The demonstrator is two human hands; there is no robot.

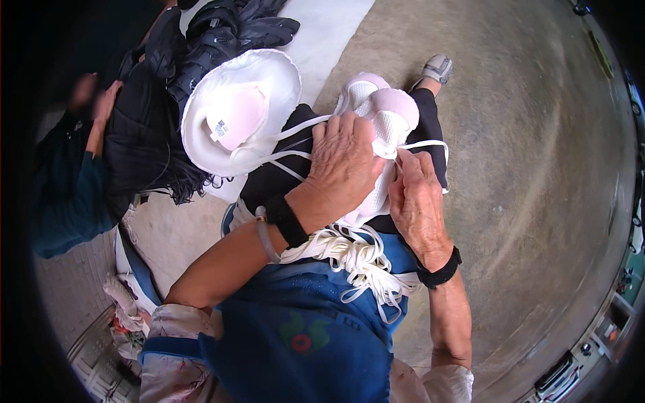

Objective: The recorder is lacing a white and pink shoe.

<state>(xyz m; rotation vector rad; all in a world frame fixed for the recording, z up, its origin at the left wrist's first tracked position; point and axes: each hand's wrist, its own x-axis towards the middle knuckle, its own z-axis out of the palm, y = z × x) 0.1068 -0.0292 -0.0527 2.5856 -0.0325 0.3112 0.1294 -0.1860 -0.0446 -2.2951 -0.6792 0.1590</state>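
Observation:
White mesh and pale pink shoe uppers (395, 111) lie over my dark-trousered lap. My left hand (342, 154) is closed, its fingers curled at the uppers' left side beside long white laces (282, 156). On the other side, my right hand (418, 198) pinches a white shoelace (426, 144) where it meets the mesh; its fingertips are partly hidden. A thick bundle of white laces (359, 258) rests on my blue apron (295, 336), below both wrists. Left of my hands sits a wide white bowl-shaped piece (289, 84) with a pale pink, labelled part (238, 117) inside.
Black shoe uppers (222, 40) and black laces (178, 178) are heaped at the upper left. A co-worker's arm in a dark sleeve (74, 195) reaches to that heap. Bare concrete floor (531, 201) spreads to my right, with wheeled toys or vehicles (561, 376) along its far edge.

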